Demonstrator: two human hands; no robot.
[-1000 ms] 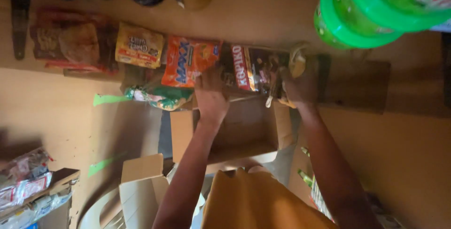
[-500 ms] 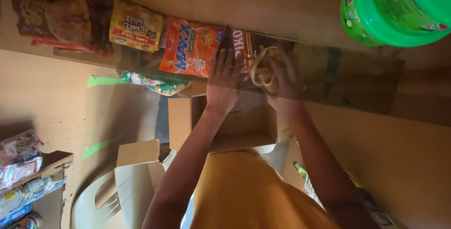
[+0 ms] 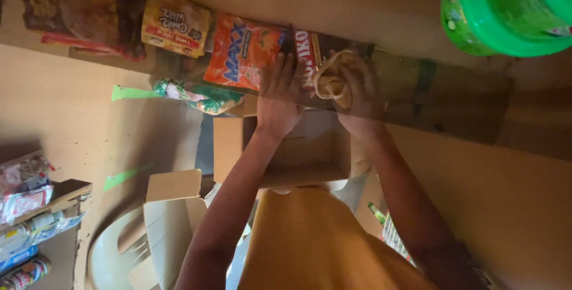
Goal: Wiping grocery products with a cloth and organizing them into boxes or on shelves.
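Head view | left hand point(image 3: 279, 96) lies flat and spread on the dark packet point(image 3: 307, 49), just beside the orange packet point(image 3: 241, 52) | right hand point(image 3: 357, 90) is closed around a tan bundle point(image 3: 331, 75), touching the dark packet | open cardboard box point(image 3: 286, 150) sits just beneath the dark packet

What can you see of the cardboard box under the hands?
The box is plain brown cardboard, open, with flaps folded outward at its sides. Its inside looks empty as far as shows, though the hands hide part of it. It sits just below the shelf edge, above the person's yellow shirt. The left hand and right hand are over its far rim; whether they touch it is unclear.
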